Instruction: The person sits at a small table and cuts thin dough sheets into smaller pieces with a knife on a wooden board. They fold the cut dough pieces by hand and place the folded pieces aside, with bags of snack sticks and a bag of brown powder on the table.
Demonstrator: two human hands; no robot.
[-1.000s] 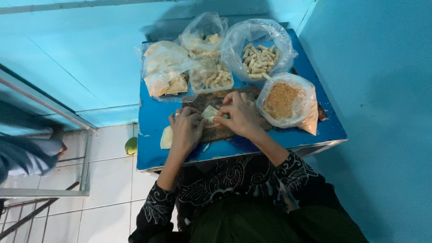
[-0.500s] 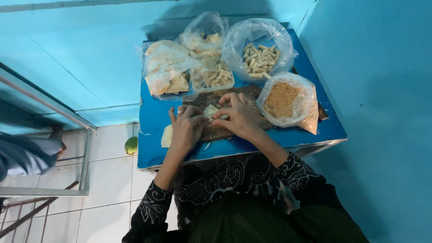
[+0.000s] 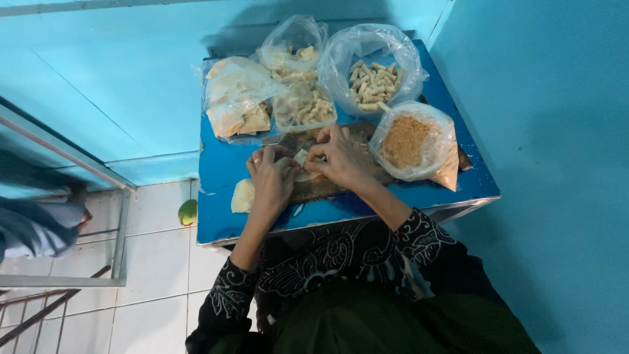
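We pinch the small pale dough wrapper between both hands, left hand and right hand equally close, over the dark wooden board.

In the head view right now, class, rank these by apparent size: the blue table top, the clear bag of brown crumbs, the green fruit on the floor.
1. Blue table top
2. Clear bag of brown crumbs
3. Green fruit, which lies lower on the tiled floor, farther from the camera, so it may look smaller than it is.

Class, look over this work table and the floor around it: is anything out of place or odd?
One thing: a green fruit lies on the tiled floor beside the blue table, apart from the bagged food above.
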